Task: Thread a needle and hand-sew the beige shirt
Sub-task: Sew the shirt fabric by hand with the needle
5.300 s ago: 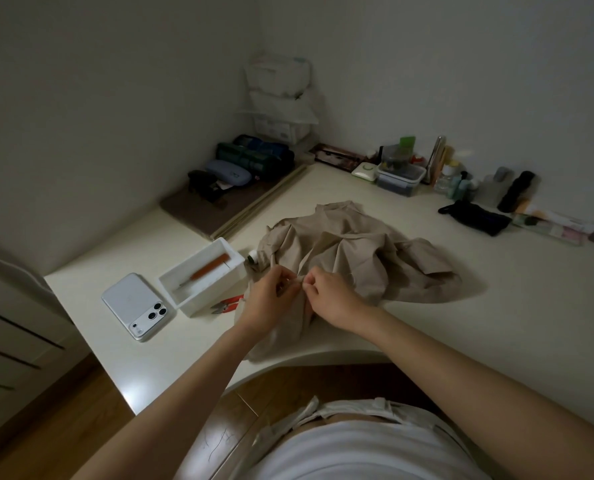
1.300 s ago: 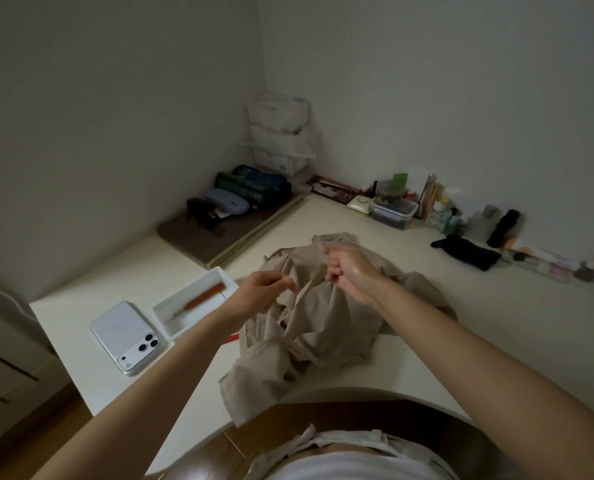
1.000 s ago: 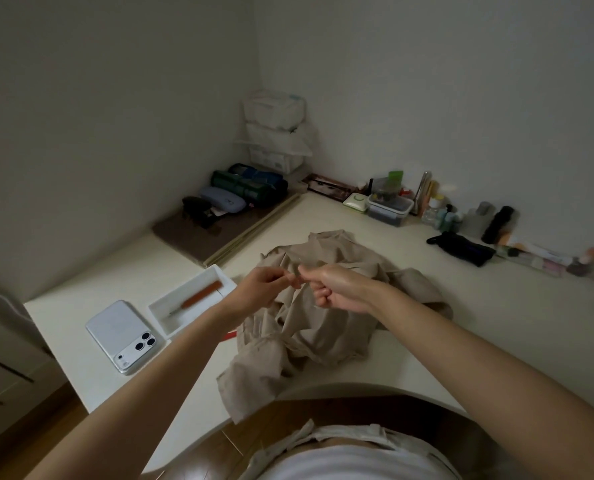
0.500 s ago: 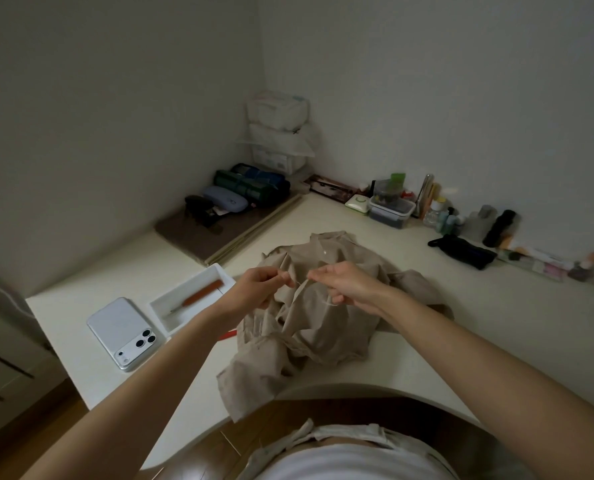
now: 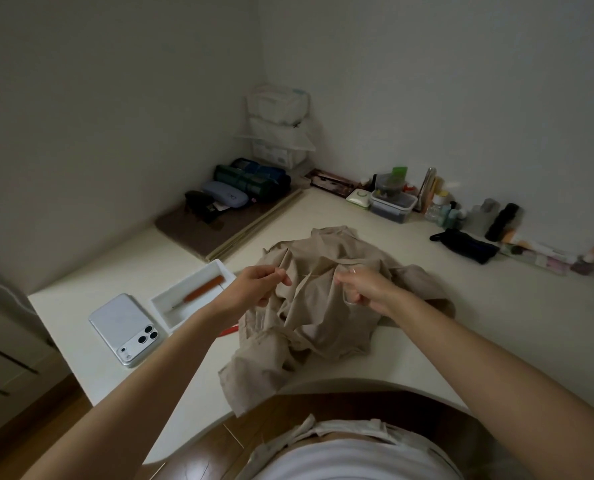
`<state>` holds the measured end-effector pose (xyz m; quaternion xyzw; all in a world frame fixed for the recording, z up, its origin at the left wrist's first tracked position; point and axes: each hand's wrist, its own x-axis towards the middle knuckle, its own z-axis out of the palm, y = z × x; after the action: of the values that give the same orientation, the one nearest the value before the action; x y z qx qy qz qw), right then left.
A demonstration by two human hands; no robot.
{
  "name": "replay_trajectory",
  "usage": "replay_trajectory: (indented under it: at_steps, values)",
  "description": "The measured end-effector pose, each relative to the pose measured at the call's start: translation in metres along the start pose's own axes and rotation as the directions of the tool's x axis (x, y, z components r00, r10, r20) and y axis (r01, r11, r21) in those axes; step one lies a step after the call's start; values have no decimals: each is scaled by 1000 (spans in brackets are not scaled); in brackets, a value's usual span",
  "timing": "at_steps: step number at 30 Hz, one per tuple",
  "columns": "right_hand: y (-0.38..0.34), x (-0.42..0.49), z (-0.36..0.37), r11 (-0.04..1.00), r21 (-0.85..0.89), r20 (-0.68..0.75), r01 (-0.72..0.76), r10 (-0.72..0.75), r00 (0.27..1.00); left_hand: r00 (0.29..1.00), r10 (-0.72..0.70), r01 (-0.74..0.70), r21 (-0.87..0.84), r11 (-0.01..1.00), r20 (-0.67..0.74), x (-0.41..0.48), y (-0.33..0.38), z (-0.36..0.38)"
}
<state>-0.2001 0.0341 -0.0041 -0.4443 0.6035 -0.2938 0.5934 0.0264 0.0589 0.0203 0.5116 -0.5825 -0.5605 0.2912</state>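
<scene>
Dim corner desk (image 5: 496,323), clutter along both walls. Delta vs half a second ago: hands were nearly fingertip to fingertip over the shirt, now pulled apart sideways. Left hand (image 5: 254,289) sits at the left side of the bunched cloth, right hand (image 5: 364,289) over its middle. Thin pale thread (image 5: 310,275) runs taut between them, just above the fabric.

Left grip: thumb and forefinger pinched together on the thread's left end. Right grip: fingers curled in, clamped on the other end. Needle: too small to tell which hand has it. Small glint at the right fingertips, can't confirm.

My read: slack being drawn out, either a stitch being snugged or a knot being tightened. So sewing is underway or just starting, not finished.

Shirt (image 5: 323,327): beige, thin woven cloth, heavily crumpled in a heap at the desk's near edge, one flap hanging off the front toward the lap. No stitch line or tear visible from this angle. It has barely shifted in that half second.

Left of it: white tray (image 5: 165,304) holding an orange-handled tool (image 5: 203,291), then a phone (image 5: 125,327) face down.
</scene>
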Motion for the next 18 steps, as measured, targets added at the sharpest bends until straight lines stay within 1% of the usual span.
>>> replay_trajectory:
  at_steps: [2, 4, 7, 8, 9, 10, 11, 12, 13, 14, 15, 16, 18]
  values:
    - [13, 4, -7, 994, -93, -99, -59, 50, 994, 1000, -2, 2, -42, 999, -1, -1, 2, 2]
    - [23, 5, -14, 985, -127, -194, -119, 94, 977, 1000, 9, -10, -101, 995, -4, -2, 5, 5]
    - [31, 4, -21, 971, -144, -224, -192, 157, 962, 999, 39, -40, -189, 981, -11, -2, 10, 6]
    - [30, 1, -22, 967, -163, -227, -198, 158, 961, 999, 51, -50, -216, 975, -3, -2, 11, 6]
    - [29, -3, -21, 963, -205, -235, -176, 126, 964, 998, 62, -58, -235, 970, 10, -2, 12, 6]
    - [27, -6, -20, 955, -270, -243, -120, 53, 969, 997, 70, -62, -240, 969, 21, -1, 13, 6]
    - [23, -8, -16, 943, -333, -242, -28, -57, 969, 997, 72, -63, -226, 972, 29, -1, 13, 6]
    - [19, -10, -12, 933, -350, -218, 77, -161, 962, 997, 70, -62, -195, 979, 34, 0, 13, 6]
    - [13, -14, -5, 931, -326, -169, 165, -229, 959, 997, 66, -59, -154, 986, 38, 0, 14, 7]
    - [7, -16, 1, 936, -267, -95, 230, -263, 960, 997, 63, -57, -116, 992, 46, 0, 14, 9]
    - [1, -19, 7, 946, -186, -3, 267, -272, 962, 997, 60, -55, -87, 995, 55, 0, 14, 11]
    - [-5, -23, 13, 956, -117, 99, 271, -260, 960, 997, 56, -51, -70, 996, 62, 0, 14, 12]
    - [-13, -30, 22, 962, -36, 270, 272, -253, 929, 997, 48, -45, -47, 998, 64, -1, 15, 15]
